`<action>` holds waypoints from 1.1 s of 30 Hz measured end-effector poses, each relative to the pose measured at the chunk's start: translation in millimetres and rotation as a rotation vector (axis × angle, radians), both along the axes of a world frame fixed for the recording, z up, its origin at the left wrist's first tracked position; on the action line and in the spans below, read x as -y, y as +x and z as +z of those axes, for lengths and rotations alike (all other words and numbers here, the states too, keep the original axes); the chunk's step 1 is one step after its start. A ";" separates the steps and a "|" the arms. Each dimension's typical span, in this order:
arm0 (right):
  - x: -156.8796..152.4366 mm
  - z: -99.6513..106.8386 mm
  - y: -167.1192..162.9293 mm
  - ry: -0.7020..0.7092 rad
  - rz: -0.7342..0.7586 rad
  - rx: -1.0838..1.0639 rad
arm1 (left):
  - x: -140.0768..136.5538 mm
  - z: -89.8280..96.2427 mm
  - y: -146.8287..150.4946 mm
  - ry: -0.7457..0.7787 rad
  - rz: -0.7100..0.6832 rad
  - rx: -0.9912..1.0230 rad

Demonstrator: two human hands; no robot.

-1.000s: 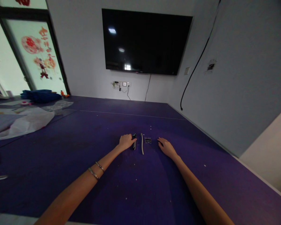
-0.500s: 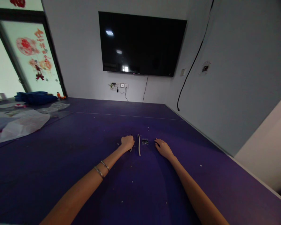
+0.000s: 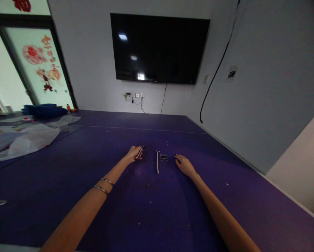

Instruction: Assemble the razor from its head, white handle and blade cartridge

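Observation:
A slim, light-coloured hand tool (image 3: 139, 153) with a dark tip lies gripped in my left hand (image 3: 133, 153), its tip pointing away from me; its exact kind is too small to make out. To the right of that hand, a pale, narrow strip or cord (image 3: 157, 163) rests lengthwise on the purple surface (image 3: 120, 217). Beside the strip is a small dark flat piece (image 3: 163, 158) with shiny edges. My right hand (image 3: 184, 165) rests palm down just right of this piece, apart from it, fingers loosely stretched and nothing visible in them.
Small white bits (image 3: 227, 184) are scattered over the surface. At left lie crumpled clear plastic sheeting (image 3: 38, 140) and a folded blue cloth (image 3: 45, 110). A black cable (image 3: 215, 71) hangs along the right wall. Behind, a television (image 3: 159, 49) is mounted above sockets (image 3: 137, 95).
My left hand has moved left and turned, bringing the tool into clearer sight. My right hand, the strip and the dark piece stay where they were; the view has shifted slightly.

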State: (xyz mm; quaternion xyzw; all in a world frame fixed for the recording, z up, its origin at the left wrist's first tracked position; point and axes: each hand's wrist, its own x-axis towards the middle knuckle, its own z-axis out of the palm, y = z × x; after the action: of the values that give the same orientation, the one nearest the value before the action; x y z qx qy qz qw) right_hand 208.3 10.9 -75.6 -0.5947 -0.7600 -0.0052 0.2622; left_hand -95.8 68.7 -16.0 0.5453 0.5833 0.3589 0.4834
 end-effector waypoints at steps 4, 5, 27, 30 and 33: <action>-0.8 -0.4 1.0 -0.002 0.004 -0.004 | -5.6 -6.7 -8.2 -0.076 0.046 0.114; -0.9 -0.5 1.1 -0.003 0.005 -0.009 | -6.6 -8.0 -9.2 -0.098 0.047 0.136; -3.0 -2.2 2.5 0.004 0.010 0.001 | -2.3 -5.6 -6.0 -0.320 0.010 0.199; -3.1 -2.4 2.5 0.015 0.008 0.009 | -0.5 -4.3 -4.1 -0.329 0.011 0.187; -2.8 -2.4 2.2 0.025 0.006 0.016 | 0.9 -4.1 -3.7 -0.327 0.002 0.183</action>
State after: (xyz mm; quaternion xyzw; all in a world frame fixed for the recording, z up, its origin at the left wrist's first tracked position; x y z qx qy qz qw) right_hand 210.6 13.7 -78.0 -0.5890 -0.7637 -0.0185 0.2636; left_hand -99.5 67.8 -20.0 0.4240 0.5878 0.3081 0.6163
